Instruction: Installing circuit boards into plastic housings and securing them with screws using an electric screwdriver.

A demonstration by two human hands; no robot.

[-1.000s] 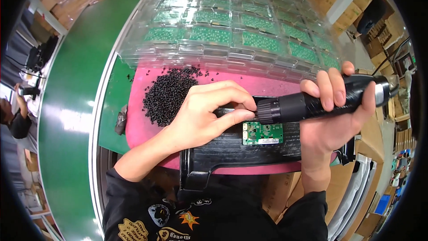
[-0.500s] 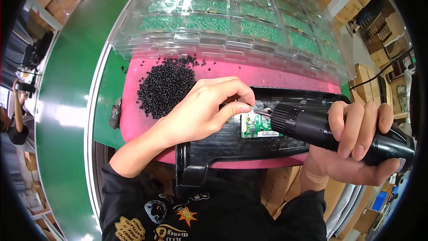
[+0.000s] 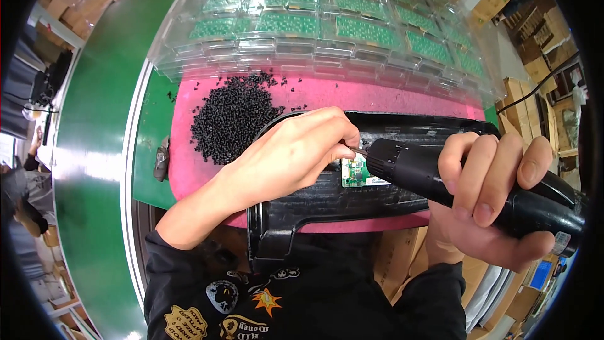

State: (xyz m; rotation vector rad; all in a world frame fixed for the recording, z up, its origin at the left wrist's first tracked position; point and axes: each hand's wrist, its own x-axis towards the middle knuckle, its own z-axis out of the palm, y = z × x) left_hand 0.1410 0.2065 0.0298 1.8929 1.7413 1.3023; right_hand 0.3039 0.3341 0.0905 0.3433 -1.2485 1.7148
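Note:
My right hand [image 3: 484, 192] wraps around a black electric screwdriver [image 3: 402, 162] held on a slant, its bit pointing left. At the bit's tip, the thumb and fingers of my left hand [image 3: 296, 151] are pinched together; whatever small thing is between them is hidden. Just beneath lies a green circuit board [image 3: 357, 175] with a white label, partly covered by my fingers and the screwdriver's nose. It rests in a long black plastic housing [image 3: 270, 217]. Left of the housing, behind my left wrist, spreads a heap of small black screws [image 3: 228, 119].
Stacked clear plastic trays [image 3: 327, 50] with green circuit boards stand along the far side of the pink mat [image 3: 308, 94]. A dark grey object [image 3: 162, 160] lies by the mat's left edge. Farther left runs a long green surface [image 3: 94, 170]; another person [image 3: 34, 195] is beyond it.
The screwdriver has shifted left, bringing its bit to my left fingertips and covering more of the board. My left hand stays pinched in nearly the same place.

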